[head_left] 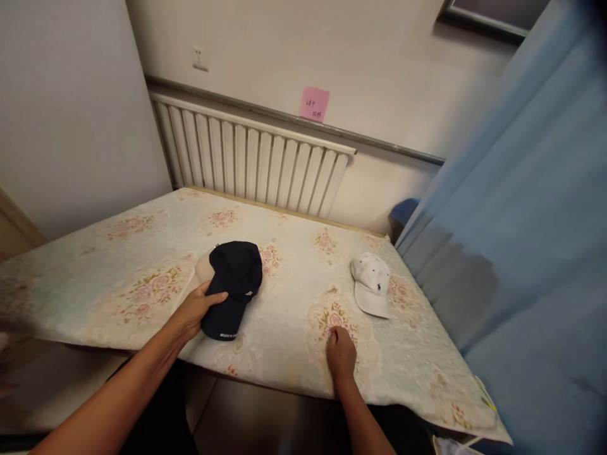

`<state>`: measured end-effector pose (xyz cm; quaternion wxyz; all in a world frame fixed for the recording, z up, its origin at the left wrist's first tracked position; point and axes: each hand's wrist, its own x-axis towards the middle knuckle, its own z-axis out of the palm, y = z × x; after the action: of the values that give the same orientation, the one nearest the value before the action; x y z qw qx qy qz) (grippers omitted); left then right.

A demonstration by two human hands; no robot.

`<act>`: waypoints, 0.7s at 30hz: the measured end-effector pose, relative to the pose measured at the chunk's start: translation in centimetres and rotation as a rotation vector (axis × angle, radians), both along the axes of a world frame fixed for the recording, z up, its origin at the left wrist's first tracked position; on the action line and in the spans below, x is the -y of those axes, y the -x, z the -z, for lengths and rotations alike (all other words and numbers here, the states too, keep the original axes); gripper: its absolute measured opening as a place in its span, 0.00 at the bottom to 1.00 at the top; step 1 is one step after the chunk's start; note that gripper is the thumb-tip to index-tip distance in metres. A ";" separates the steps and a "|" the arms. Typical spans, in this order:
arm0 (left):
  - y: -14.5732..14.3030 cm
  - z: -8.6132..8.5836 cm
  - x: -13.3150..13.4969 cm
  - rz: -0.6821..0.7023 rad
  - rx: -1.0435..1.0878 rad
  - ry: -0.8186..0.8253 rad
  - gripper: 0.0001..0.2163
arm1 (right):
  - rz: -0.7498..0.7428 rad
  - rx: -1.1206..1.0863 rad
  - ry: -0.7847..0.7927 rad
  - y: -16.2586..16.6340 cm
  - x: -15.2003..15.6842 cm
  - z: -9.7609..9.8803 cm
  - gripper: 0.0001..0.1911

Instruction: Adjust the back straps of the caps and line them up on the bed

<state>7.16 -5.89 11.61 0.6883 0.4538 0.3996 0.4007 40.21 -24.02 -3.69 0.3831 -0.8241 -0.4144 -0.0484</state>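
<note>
A dark navy cap [234,284] lies on the floral cloth of the table [294,303], its brim pointing toward me. My left hand [194,309] grips the cap's left side near the brim, thumb on top. A pale beige cap [203,266] peeks out from under the navy one. A white cap [371,284] lies to the right, brim toward me. My right hand [340,352] rests on the cloth near the front edge, fingers curled under, holding nothing I can make out.
A white radiator [251,158] runs along the wall behind the table, with a pink sticky note [313,103] above it. A blue curtain [521,240] hangs close on the right. The table's front edge is just before my arms.
</note>
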 end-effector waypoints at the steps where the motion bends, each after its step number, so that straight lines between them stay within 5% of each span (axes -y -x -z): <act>1: -0.5 -0.3 0.5 0.000 0.041 0.026 0.30 | 0.001 -0.008 -0.006 0.0 0.0 0.0 0.14; 11: -6.5 -2.3 5.5 0.073 0.259 0.094 0.27 | -0.040 -0.167 -0.101 0.4 0.2 -1.0 0.12; 21: -10.0 0.0 7.7 0.183 0.469 0.314 0.31 | -0.161 -0.657 -0.219 4.3 1.1 -2.1 0.09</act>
<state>17.17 -13.55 11.64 0.8569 0.2710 0.2443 0.3641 35.95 -25.10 -1.61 0.5847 -0.7143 -0.3250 0.2055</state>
